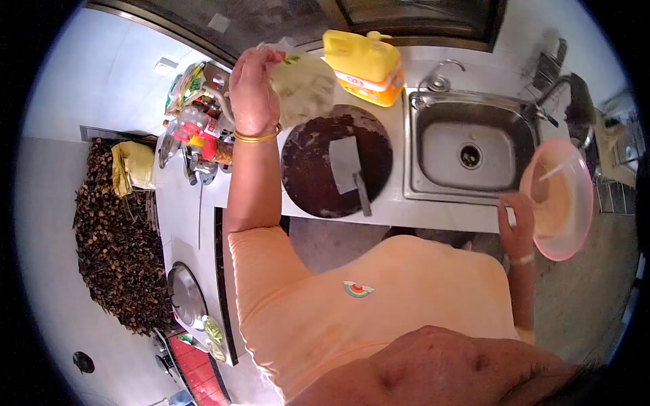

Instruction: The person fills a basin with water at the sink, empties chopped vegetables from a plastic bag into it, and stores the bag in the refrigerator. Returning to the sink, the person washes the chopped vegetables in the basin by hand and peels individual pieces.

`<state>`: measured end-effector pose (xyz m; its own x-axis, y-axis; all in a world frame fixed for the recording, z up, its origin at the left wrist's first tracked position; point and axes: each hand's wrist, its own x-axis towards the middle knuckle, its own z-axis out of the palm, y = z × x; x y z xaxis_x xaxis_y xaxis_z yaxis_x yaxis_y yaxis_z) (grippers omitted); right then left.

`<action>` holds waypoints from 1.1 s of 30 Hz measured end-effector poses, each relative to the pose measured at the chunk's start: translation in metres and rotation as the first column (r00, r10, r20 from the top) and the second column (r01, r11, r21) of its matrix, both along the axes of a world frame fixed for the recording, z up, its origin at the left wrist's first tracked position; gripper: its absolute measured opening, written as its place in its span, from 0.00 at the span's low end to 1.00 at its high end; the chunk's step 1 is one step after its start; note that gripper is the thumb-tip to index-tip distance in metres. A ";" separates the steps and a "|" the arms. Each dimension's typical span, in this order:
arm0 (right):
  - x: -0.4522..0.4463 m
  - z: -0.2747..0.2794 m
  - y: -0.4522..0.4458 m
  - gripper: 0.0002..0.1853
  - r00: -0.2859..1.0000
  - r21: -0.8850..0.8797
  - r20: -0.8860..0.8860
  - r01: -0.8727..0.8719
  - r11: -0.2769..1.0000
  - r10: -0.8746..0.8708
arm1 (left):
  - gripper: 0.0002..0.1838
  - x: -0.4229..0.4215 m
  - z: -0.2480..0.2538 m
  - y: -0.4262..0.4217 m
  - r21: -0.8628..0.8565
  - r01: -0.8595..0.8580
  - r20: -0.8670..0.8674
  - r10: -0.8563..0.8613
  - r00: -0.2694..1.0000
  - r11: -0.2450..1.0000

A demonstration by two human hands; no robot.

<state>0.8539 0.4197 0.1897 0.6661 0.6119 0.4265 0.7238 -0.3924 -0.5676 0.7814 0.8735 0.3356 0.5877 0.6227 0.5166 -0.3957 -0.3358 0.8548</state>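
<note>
My left hand (254, 91), with a gold bangle at its wrist, is raised over the back of the counter. Its fingers are closed at the top of a clear plastic bag (302, 91) with pale contents that I cannot make out. Something small and green shows by the fingertips. At the counter's front edge my right hand (517, 222) grips the rim of a pink translucent basin (565, 237), which is tilted beside the sink. A cleaver (345, 162) lies flat on a round dark chopping board (308, 172), below the bag.
A yellow oil jug (369, 64) stands behind the board. Right of it is a steel sink (467, 145) with a faucet (545, 91). Bottles and seasoning jars (213, 139) crowd the left counter. Stacked firewood (115, 243) and a lidded pan (186, 294) are farther left.
</note>
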 end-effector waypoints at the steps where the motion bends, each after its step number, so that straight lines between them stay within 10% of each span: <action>1: 0.009 0.005 0.002 0.10 0.999 0.027 -0.026 -0.038 0.999 0.038 | 0.05 0.001 0.007 -0.022 0.006 0.080 0.016 -0.080 0.997 0.997; 5: 0.043 0.030 0.007 0.20 0.969 0.219 -0.117 -0.190 0.957 0.220 | 0.10 0.017 0.001 -0.137 0.018 0.260 -0.093 -0.257 0.962 0.965; 8: 0.054 0.055 -0.014 0.36 0.964 0.235 0.072 -0.266 0.935 0.256 | 0.09 0.023 -0.006 -0.255 -0.463 0.476 -0.083 -0.571 0.816 0.748; 13: 0.056 0.075 -0.105 0.36 0.959 0.116 0.200 -0.225 0.967 0.199 | 0.10 0.052 -0.005 -0.405 -0.607 0.470 -0.241 -0.712 0.660 0.641; 21: 0.081 0.077 -0.248 0.11 0.971 -0.013 0.199 0.141 0.990 -0.135 | 0.10 0.119 -0.004 -0.511 -0.457 0.700 -0.421 -0.827 0.373 0.549; 27: 0.077 0.085 -0.284 0.10 0.942 0.528 -0.251 0.325 0.785 -0.221 | 0.08 0.159 -0.001 -0.506 -0.375 0.811 -0.442 -0.855 0.270 0.450; 29: 0.067 0.097 -0.292 0.11 0.948 0.494 -0.161 0.318 0.809 -0.274 | 0.06 0.156 0.013 -0.493 -0.345 0.834 -0.437 -0.860 0.263 0.430; 33: 0.058 0.112 -0.289 0.10 0.936 0.596 -0.090 0.324 0.735 -0.339 | 0.08 0.185 -0.002 -0.451 0.251 0.914 -0.396 -0.827 0.398 0.319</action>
<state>0.9117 0.1309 0.3018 0.7638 -0.0264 0.6449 0.6279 -0.2011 -0.7519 0.9663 0.4227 0.3336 0.7607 -0.5262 0.3801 -0.5341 -0.1746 0.8272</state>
